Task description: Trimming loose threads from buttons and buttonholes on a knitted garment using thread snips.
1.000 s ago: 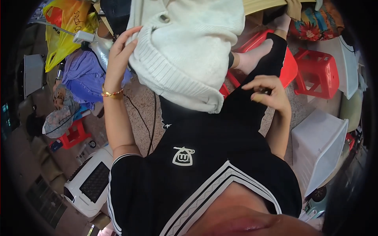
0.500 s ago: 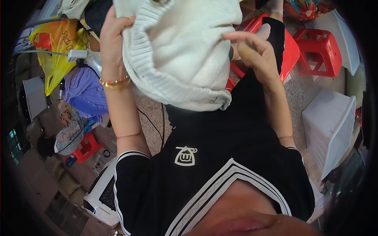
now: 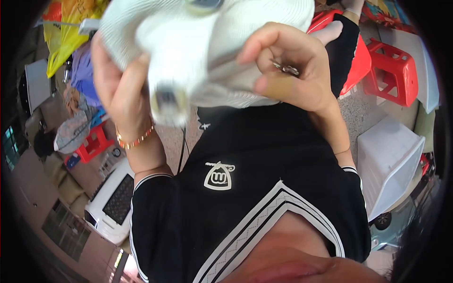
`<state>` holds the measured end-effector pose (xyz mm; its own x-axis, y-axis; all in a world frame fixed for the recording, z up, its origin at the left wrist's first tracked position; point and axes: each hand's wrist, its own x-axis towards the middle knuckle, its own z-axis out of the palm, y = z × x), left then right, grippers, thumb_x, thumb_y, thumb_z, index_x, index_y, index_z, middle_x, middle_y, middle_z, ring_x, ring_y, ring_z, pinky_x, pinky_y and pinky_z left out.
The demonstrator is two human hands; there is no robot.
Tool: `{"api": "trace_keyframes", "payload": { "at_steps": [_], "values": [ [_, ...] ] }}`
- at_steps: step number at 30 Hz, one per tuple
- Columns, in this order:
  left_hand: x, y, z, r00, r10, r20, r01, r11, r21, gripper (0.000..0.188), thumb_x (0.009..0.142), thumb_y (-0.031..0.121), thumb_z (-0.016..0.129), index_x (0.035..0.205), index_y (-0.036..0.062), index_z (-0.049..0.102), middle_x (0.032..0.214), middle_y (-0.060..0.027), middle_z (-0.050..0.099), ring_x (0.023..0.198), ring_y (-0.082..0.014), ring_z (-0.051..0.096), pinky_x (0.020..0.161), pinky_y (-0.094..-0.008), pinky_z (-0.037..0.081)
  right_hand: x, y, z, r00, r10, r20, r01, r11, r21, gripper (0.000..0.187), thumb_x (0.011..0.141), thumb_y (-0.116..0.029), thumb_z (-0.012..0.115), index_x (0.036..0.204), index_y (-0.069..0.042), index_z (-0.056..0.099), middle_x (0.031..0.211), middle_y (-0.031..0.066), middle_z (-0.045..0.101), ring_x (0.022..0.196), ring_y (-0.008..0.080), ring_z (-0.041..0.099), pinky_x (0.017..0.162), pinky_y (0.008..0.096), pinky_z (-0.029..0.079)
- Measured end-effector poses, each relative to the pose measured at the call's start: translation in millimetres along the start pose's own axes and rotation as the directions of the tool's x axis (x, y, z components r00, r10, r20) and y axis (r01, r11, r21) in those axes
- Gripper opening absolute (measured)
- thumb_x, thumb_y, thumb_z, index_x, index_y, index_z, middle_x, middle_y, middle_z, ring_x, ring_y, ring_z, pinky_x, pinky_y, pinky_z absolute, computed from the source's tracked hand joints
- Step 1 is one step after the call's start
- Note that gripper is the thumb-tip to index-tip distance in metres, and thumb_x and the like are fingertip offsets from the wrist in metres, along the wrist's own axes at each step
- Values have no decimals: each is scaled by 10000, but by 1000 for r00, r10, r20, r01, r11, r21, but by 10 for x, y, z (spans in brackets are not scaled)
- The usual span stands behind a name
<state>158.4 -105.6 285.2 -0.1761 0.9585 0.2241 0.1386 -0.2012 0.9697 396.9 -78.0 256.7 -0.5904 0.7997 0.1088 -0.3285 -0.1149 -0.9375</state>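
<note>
A white knitted garment (image 3: 236, 28) with ribbed parts hangs in front of me at the top of the view. My left hand (image 3: 120, 80), blurred by motion, grips its left side with thumb and fingers. Below that thumb dangles a flap of the knit, bearing a large dark fastener with a pale rim (image 3: 169, 101), also blurred. Another round dark fastener (image 3: 204, 4) shows at the upper edge. Beside the garment's right part, my right hand (image 3: 295, 66) is curled around a small shiny metal piece (image 3: 285, 69), mostly hidden in the palm. Its thumb and forefinger tips are apart, close to the cloth.
Red plastic stools (image 3: 389, 70) and a white plastic bin (image 3: 389, 158) stand to the right. At left are a yellow plastic bag (image 3: 66, 42), purple cloth (image 3: 84, 75) and another person (image 3: 73, 127). A white machine-like housing (image 3: 111, 203) lies lower left.
The garment has been raised and turned, bringing the flap with its fastener into sight. My left hand has shifted left and down; the right has turned, showing the metal piece in its palm.
</note>
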Motion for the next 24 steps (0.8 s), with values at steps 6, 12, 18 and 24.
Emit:
{"api": "trace_keyframes", "payload": {
  "at_steps": [6,12,18,24],
  "values": [
    [-73,-520,-194,991,129,35,-133,975,178,500,964,1,490,1453,-19,391,1310,-132,589,1214,-198,549,1040,-313,413,-1,384,30,992,-12,-127,-3,993,-115,318,857,0,735,1169,-10,671,621,-119,373,547,-25,328,502,176,238],
    [-144,-407,-103,948,288,138,-314,916,249,246,915,68,634,1145,28,713,1241,-111,627,1143,-209,577,988,-311,429,-24,216,-15,993,-5,-120,-17,984,-177,310,881,10,700,1189,1,667,681,-99,479,617,-26,429,544,159,313],
    [-137,-269,81,888,341,308,-447,797,407,201,761,65,780,962,78,769,1079,-93,680,926,-191,591,788,-285,485,42,259,48,974,19,-225,-54,987,-149,254,903,-37,685,1147,32,672,973,23,704,886,61,631,779,201,507],
    [-23,-103,225,937,168,306,-275,894,353,268,783,-14,767,1048,-5,728,1052,-74,653,940,-142,592,839,-268,464,37,368,-19,962,79,-260,-88,996,-22,227,903,-74,692,1102,36,693,922,-3,686,838,24,595,723,185,478]
  ]
}}
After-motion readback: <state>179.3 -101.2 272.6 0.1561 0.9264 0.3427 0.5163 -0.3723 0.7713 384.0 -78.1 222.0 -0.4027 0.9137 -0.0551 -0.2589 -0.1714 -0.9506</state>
